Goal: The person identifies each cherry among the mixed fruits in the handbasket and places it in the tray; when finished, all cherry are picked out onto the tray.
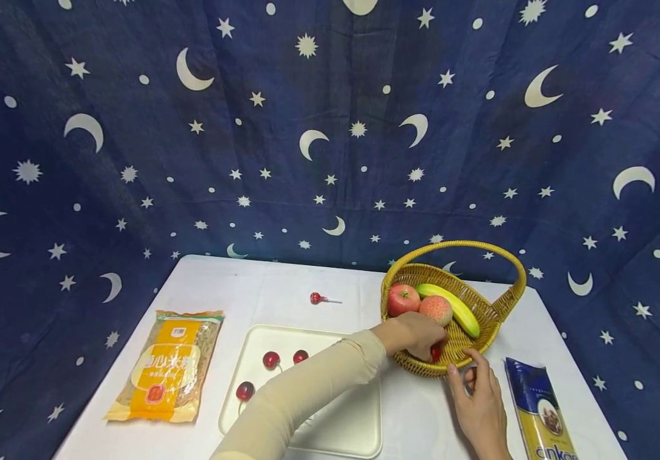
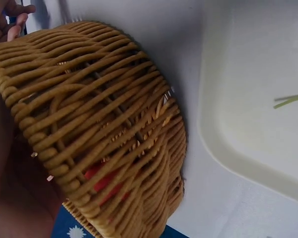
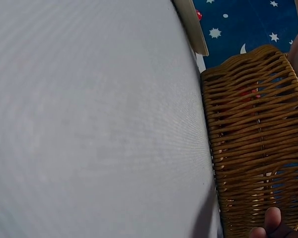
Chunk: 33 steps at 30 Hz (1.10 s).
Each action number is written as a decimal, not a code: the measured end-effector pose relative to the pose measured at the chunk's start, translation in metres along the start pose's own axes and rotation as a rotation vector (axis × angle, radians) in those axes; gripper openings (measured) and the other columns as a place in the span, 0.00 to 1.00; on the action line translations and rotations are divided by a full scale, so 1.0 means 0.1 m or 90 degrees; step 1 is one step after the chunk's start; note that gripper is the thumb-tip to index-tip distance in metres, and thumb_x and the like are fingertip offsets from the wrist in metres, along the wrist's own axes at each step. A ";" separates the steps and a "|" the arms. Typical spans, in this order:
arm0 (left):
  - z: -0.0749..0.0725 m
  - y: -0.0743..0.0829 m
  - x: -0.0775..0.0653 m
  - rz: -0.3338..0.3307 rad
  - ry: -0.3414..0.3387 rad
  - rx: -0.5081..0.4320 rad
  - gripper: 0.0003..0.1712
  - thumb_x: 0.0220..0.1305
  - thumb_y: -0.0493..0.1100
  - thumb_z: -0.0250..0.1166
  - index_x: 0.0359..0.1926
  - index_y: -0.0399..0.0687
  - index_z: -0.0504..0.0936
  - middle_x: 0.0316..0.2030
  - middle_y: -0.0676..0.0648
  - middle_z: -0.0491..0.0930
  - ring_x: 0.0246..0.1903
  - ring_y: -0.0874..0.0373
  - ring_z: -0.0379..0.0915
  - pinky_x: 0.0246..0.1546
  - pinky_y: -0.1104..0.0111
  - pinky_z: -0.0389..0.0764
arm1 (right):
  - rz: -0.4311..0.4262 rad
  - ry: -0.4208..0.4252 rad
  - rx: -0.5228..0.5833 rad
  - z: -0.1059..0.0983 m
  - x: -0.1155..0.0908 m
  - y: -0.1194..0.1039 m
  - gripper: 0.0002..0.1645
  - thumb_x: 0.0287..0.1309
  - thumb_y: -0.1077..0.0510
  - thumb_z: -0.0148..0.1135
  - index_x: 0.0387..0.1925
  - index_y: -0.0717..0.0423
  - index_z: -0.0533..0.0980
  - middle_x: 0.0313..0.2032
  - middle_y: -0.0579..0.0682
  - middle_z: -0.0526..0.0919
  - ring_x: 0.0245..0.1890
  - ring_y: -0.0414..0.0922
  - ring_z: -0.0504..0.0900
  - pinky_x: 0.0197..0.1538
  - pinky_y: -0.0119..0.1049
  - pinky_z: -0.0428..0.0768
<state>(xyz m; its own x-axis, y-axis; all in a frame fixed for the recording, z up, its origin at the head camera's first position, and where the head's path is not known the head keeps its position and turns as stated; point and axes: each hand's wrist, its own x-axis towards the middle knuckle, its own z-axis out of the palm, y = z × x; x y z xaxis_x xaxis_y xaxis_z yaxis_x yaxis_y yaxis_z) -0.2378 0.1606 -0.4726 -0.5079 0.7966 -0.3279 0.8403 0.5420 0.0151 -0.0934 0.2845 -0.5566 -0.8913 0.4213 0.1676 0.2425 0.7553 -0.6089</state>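
A wicker basket (image 1: 482,299) with a tall handle holds a red apple (image 1: 403,299), a peach-like fruit (image 1: 436,310) and a yellow banana (image 1: 455,308). My left hand (image 1: 418,335) reaches over its near left rim, fingers curled round a small red cherry (image 1: 436,352) low inside. Most of that cherry is hidden by the fingers. At the front rim, my right hand (image 1: 482,406) grips the basket edge, thumb outside against the weave (image 3: 253,134). Several cherries with stems, one a dark red cherry (image 1: 245,391), lie on a cream tray (image 1: 358,441) beneath the left forearm.
A red lollipop (image 1: 315,298) lies behind the tray. To the left is an orange and clear food packet (image 1: 163,367). A blue and yellow packet (image 1: 539,409) lies right of my right hand. Behind the white table (image 1: 232,287) hangs a dark blue cloth with moons and stars.
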 end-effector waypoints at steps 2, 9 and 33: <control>-0.01 -0.02 -0.02 -0.005 0.001 -0.006 0.13 0.68 0.54 0.72 0.51 0.72 0.83 0.40 0.66 0.82 0.39 0.71 0.76 0.44 0.73 0.79 | -0.001 0.000 0.002 0.00 0.00 0.00 0.30 0.77 0.43 0.59 0.72 0.50 0.68 0.41 0.51 0.72 0.40 0.48 0.69 0.39 0.37 0.63; -0.03 -0.08 -0.09 -0.009 0.025 -0.035 0.25 0.70 0.55 0.70 0.66 0.76 0.79 0.48 0.65 0.83 0.45 0.69 0.77 0.48 0.71 0.81 | -0.004 -0.002 0.008 0.01 0.00 0.01 0.30 0.77 0.42 0.59 0.71 0.49 0.68 0.40 0.50 0.72 0.40 0.48 0.69 0.39 0.37 0.63; -0.11 -0.24 -0.66 0.033 0.320 -0.106 0.25 0.68 0.53 0.67 0.65 0.63 0.80 0.59 0.56 0.83 0.42 0.67 0.79 0.36 0.78 0.77 | -0.004 0.004 -0.005 0.02 0.01 0.00 0.30 0.77 0.42 0.59 0.72 0.50 0.68 0.40 0.50 0.72 0.39 0.47 0.69 0.38 0.36 0.63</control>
<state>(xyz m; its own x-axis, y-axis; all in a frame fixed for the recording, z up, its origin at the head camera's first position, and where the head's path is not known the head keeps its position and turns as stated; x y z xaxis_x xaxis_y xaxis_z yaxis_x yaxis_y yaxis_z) -0.2261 0.0980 -0.4406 -0.5287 0.8317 0.1694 0.8461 0.5007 0.1825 -0.0952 0.2841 -0.5579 -0.8903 0.4201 0.1759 0.2404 0.7615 -0.6020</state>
